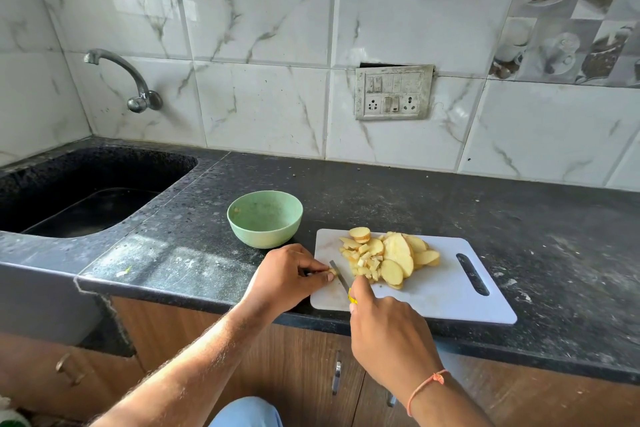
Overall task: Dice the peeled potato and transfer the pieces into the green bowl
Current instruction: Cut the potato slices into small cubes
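Head view: right hand (386,326) is gripping the knife (339,276); left hand (287,274) is pinching a potato (388,258) bit on the board (450,295). Bowl (265,224) sitting at ten o'clock. Better keeping fingertips tucked, cutting even cubes.

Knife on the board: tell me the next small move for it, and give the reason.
Probably press the knife down through the small potato piece that the left hand pinches at the cutting board's left edge. The right hand grips the yellow handle with the blade right beside that piece. Round slices wait uncut, and the green bowl holds almost nothing.
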Tool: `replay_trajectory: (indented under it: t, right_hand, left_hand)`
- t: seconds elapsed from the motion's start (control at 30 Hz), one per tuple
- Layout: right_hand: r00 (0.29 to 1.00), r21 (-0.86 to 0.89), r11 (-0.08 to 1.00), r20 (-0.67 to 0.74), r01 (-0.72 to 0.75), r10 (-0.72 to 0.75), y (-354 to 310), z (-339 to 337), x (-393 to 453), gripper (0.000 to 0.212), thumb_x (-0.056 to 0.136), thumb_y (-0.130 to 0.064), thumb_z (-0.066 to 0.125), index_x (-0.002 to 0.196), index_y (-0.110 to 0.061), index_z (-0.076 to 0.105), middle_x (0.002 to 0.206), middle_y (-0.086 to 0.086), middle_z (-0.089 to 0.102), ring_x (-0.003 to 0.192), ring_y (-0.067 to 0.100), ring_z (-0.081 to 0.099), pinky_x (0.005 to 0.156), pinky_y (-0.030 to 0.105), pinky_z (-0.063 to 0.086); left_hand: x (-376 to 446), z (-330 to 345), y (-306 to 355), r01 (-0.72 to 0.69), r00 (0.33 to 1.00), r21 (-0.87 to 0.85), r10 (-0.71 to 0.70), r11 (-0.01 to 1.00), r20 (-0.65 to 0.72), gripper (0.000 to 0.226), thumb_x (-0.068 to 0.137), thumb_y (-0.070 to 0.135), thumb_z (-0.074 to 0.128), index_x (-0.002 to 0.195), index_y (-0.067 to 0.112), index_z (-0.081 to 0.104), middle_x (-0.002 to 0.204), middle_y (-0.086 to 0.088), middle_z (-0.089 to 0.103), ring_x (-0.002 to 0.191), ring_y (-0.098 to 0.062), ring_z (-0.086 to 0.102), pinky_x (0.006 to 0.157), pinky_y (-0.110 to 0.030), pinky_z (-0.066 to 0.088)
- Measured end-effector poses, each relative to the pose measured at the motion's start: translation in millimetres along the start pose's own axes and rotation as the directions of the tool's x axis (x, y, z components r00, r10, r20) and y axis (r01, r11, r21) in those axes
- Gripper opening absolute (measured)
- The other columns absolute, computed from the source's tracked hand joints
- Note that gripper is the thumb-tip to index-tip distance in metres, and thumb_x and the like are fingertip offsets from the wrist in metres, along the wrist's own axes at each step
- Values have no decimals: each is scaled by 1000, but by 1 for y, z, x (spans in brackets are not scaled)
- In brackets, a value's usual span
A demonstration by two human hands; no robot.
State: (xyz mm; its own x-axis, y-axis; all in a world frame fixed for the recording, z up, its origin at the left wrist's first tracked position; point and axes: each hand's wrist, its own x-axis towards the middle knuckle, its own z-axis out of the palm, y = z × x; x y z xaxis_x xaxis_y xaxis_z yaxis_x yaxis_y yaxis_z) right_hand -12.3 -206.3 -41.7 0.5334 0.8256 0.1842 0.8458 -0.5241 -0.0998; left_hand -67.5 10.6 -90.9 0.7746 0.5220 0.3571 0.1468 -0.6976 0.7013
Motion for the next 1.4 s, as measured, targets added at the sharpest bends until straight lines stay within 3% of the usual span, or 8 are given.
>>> replay_trajectory:
  t: [0.2, 0.4, 0.73, 0.8, 0.9, 1.03, 1.17, 1.4]
  right_hand:
    - [998, 6, 999, 35, 44, -45, 12, -7, -19, 14, 109, -33, 29, 122, -28, 27, 66, -6, 44, 57, 18, 44, 49, 33, 35]
    - [1000, -22, 1000, 2, -20, 20, 12, -1, -18, 12, 106, -23, 34, 114, -28, 28, 63, -5, 44, 55, 21, 43, 43, 31, 23]
    - [997, -70, 997, -71, -11, 6, 11, 14, -4, 30, 105, -22, 38, 134, -23, 31, 71, -1, 59, 57, 25, 46, 42, 31, 20]
    - [998, -107, 994, -56, -26, 20, 13, 19, -7, 30, 101, -22, 48, 129, -22, 37, 61, -1, 56, 47, 23, 38, 39, 31, 13]
    - [999, -112, 993, -47, -21, 16, 15, 19, -14, 33, 93, -23, 62, 115, -22, 37, 48, -7, 32, 38, 12, 13, 38, 28, 3]
    - [996, -75, 997, -90, -6, -1, 22, 22, -24, 22, 107, -24, 33, 123, -24, 18, 66, -6, 48, 49, 16, 36, 43, 29, 18]
    - [994, -93, 992, -75, -86, 79, 25, 17, -19, 26, 105, -25, 38, 131, -22, 34, 66, -2, 61, 50, 23, 42, 40, 30, 14]
    - [988, 43, 998, -145, -45, 51, 15, 5, -12, 21, 109, -35, 28, 128, -29, 34, 60, -8, 42, 49, 13, 40, 43, 27, 21]
  left_hand:
    - [0, 1, 0, 10, 1000, 13, -10, 1000, -14, 15, 82, 46, 89, 94, 38, 86, 88, 14, 69, 79, -4, 65, 66, -16, 48]
    - [0, -2, 1, 6, 1000, -3, -6, 1000, 16, 19, 79, 45, 91, 96, 39, 86, 88, 12, 71, 83, -6, 66, 70, -15, 48]
    - [2, -5, 0, 22, 998, -9, -22, 1000, 54, 19, 80, 42, 91, 98, 40, 85, 91, 13, 72, 85, -3, 67, 73, -13, 47]
    - [1, -4, 0, 36, 998, -2, -36, 999, 45, 19, 80, 43, 91, 97, 41, 85, 90, 13, 71, 84, -4, 66, 71, -12, 47]
    - [1, -2, 1, 45, 999, 15, -45, 999, 23, 18, 80, 48, 90, 96, 42, 85, 88, 14, 71, 82, -2, 66, 70, -13, 48]
    - [1, -3, 1, 61, 998, 41, -62, 997, 21, 17, 81, 50, 88, 96, 42, 84, 89, 17, 71, 81, 0, 66, 72, -14, 50]
    - [-1, -4, 2, 51, 998, 44, -52, 998, 35, 18, 81, 48, 88, 98, 40, 84, 89, 16, 72, 82, 0, 66, 73, -13, 51]
    - [-1, -13, 1, 81, 994, 31, -83, 996, 76, 27, 80, 46, 90, 104, 36, 84, 89, 20, 74, 80, 1, 68, 71, -11, 51]
